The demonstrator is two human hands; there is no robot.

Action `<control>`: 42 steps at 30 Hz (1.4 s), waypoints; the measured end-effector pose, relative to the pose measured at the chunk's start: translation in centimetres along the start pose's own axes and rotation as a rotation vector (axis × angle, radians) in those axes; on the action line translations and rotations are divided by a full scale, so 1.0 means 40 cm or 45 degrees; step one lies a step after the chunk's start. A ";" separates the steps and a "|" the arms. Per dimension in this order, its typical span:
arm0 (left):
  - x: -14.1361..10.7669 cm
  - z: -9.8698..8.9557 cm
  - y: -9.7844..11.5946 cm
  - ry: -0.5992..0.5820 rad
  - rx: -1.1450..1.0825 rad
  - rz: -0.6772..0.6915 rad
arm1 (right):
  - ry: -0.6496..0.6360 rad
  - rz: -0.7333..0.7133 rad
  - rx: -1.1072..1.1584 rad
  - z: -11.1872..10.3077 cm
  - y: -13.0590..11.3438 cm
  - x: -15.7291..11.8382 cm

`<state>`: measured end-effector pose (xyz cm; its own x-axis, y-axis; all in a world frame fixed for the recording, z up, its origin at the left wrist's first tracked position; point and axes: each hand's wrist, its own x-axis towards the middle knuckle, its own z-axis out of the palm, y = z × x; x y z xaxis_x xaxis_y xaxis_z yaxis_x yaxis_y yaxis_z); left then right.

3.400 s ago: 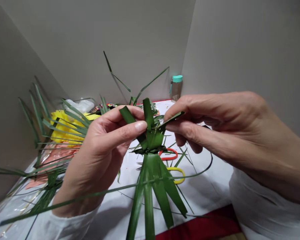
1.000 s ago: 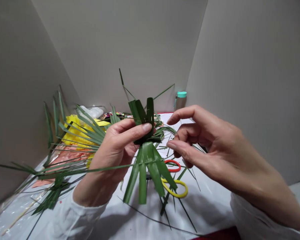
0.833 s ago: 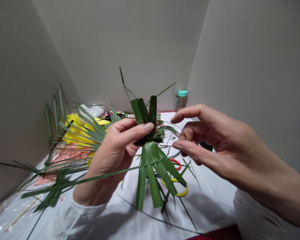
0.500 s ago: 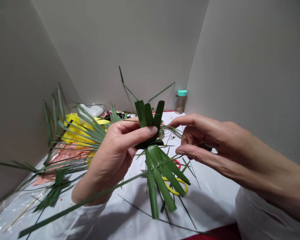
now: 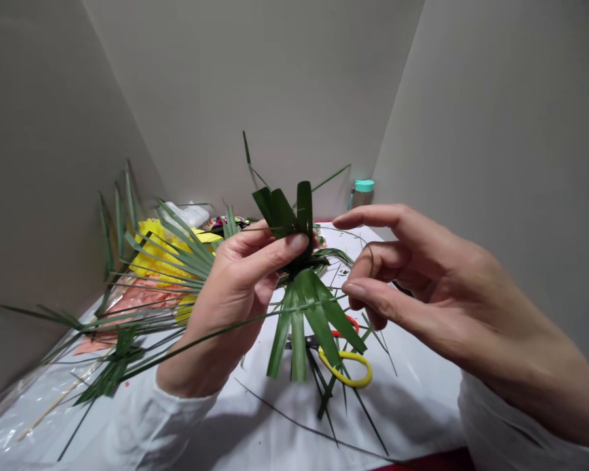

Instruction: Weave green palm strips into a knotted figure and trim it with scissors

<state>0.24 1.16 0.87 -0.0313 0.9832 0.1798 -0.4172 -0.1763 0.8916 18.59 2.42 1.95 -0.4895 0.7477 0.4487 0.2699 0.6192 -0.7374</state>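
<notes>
My left hand [image 5: 235, 281] pinches a bundle of folded green palm leaf [image 5: 299, 261] between thumb and fingers, at its narrow middle. Broad leaf blades stand up above the thumb and others fan out below. A long narrow leaf strip crosses the lower fan. To the right, my right hand [image 5: 397, 275] has its index finger stretched out, while the thumb and curled fingers are closed together. A thin leaf strand [image 5: 359, 237] curves from the bundle to these curled fingers, where its end is hidden. Scissors with yellow and red handles [image 5: 368, 373] lie beneath the bundle, partly covered.
At left lie spread palm leaves [image 5: 186, 255], yellow crinkled material [image 5: 152, 261], pink sheets [image 5: 140, 297], a woven leaf piece [image 5: 115, 366] and a thin stick [image 5: 49, 412]. A bottle with a turquoise lid [image 5: 363, 193] stands at the back. Leaf scraps litter the white cloth [image 5: 255, 432]; grey walls surround it.
The leaf bundle has tilted in my left hand, its upper blades leaning left and its lower fan swinging left. My right hand's fingers have shifted slightly. More of the scissors shows.
</notes>
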 end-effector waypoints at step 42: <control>0.022 -0.057 -0.011 -0.660 0.411 -0.312 | 0.167 -0.085 -0.279 -0.016 -0.027 -0.010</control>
<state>-1.68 2.22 -0.31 0.5054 0.8608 0.0604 -0.0607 -0.0344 0.9976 19.04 1.60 2.88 -0.4047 0.7192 0.5648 0.4206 0.6948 -0.5834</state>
